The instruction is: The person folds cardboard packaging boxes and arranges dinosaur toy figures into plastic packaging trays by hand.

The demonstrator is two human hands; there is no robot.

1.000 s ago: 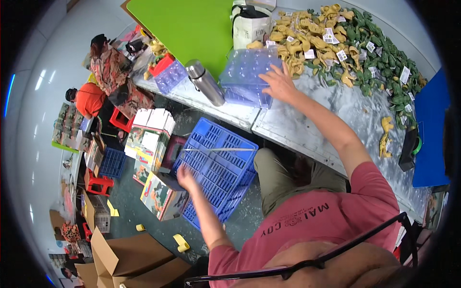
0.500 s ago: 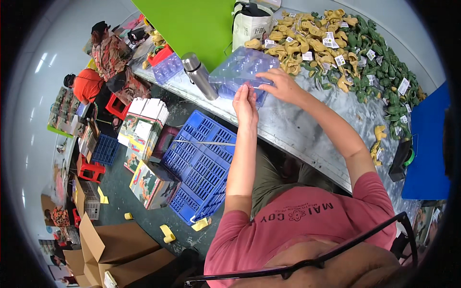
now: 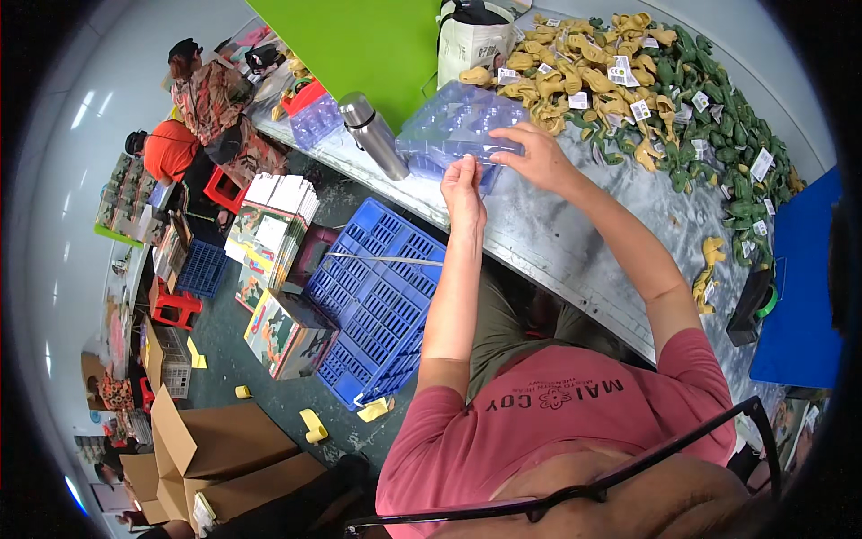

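Between my two hands is a clear plastic blister tray [image 3: 449,121] with molded pockets, tilted over the table top. My left hand [image 3: 464,190] pinches its near edge with closed fingers. At the tray's right side, my right hand [image 3: 537,160] grips the edge between thumb and fingers. More clear plastic shows beneath the tray, but I cannot tell how many layers there are. A steel thermos flask [image 3: 373,135] stands just left of the tray. To the right lies a large pile of tan toy dinosaurs [image 3: 575,72] and green toy dinosaurs [image 3: 709,117], many with white tags.
Below the table's front edge sits a blue plastic crate [image 3: 373,296], beside stacked printed boxes [image 3: 269,220]. A green board [image 3: 368,45] and a white bag [image 3: 471,45] stand behind the tray. An open cardboard carton [image 3: 224,440] rests on the floor. Co-workers [image 3: 193,117] sit far left.
The tray has shifted slightly right and tilts a little differently. Both hands have moved slightly right with it, still gripping its edge.
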